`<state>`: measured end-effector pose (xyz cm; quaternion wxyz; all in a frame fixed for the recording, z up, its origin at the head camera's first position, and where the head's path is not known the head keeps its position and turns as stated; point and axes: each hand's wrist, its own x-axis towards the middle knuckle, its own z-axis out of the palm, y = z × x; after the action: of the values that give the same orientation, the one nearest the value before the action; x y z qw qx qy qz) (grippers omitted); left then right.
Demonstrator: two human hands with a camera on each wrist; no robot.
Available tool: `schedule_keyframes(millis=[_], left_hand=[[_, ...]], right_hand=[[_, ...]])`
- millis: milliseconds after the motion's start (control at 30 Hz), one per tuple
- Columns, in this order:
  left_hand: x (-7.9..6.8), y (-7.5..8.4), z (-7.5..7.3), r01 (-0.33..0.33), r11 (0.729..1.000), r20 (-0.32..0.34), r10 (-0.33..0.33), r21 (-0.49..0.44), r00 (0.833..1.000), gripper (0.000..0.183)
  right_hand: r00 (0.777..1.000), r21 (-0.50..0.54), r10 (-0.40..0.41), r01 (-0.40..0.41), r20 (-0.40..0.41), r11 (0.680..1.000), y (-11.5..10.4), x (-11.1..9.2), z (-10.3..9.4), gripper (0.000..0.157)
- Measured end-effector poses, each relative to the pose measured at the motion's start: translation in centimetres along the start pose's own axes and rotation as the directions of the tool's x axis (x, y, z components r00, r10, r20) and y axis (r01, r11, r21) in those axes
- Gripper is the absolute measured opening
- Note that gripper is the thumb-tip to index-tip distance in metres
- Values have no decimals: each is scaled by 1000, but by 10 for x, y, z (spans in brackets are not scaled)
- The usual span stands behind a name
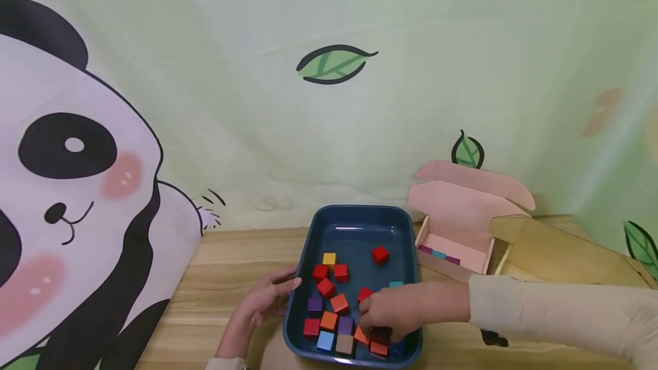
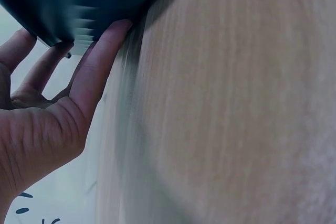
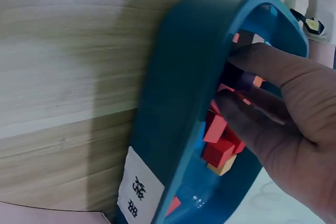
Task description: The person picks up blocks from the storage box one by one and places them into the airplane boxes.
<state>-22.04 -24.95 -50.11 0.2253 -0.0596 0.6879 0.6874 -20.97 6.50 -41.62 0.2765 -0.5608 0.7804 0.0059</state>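
Note:
A dark blue tray (image 1: 364, 218) holds loose colored cubes, among them a yellow cube (image 1: 329, 258), a light blue cube (image 1: 326, 340) and a lone red cube (image 1: 380, 254). My left hand (image 1: 267, 296) rests against the tray's left side; in the left wrist view its nearly straight fingers (image 2: 100, 69) touch the outer wall. Inside the near right part of the tray, my right hand (image 1: 390, 310) reaches down among the cubes. Between its thumb and fingers the right wrist view shows a dark purple cube (image 3: 240, 78), pinched and partly hidden.
Right of the tray stands an open pink box (image 1: 457, 232) with several purple and blue cubes along its near wall. A brown cardboard flap (image 1: 560, 247) lies beside it, behind my right forearm. A white label (image 3: 139, 190) is stuck to the tray's outer wall.

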Motion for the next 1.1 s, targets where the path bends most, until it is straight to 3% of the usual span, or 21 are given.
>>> schedule_keyframes(millis=[233,467,767,1100], left_hand=[[-1,1,1,6,1000,17,-6,-1,1000,67],[-1,0,0,10,1000,15,-10,-2,1000,66],[0,-1,-2,-8,1000,15,8,-6,1000,68],[0,1,-1,6,1000,11,-6,0,1000,69]], right_hand=[[998,-58,-59,60,10,997,3,2,2,39],[999,15,15,-14,-31,1000,6,-3,-7,33],[994,-40,79,-82,-70,996,17,-13,-23,31],[973,-143,76,-109,-216,984,32,-30,-42,28]])
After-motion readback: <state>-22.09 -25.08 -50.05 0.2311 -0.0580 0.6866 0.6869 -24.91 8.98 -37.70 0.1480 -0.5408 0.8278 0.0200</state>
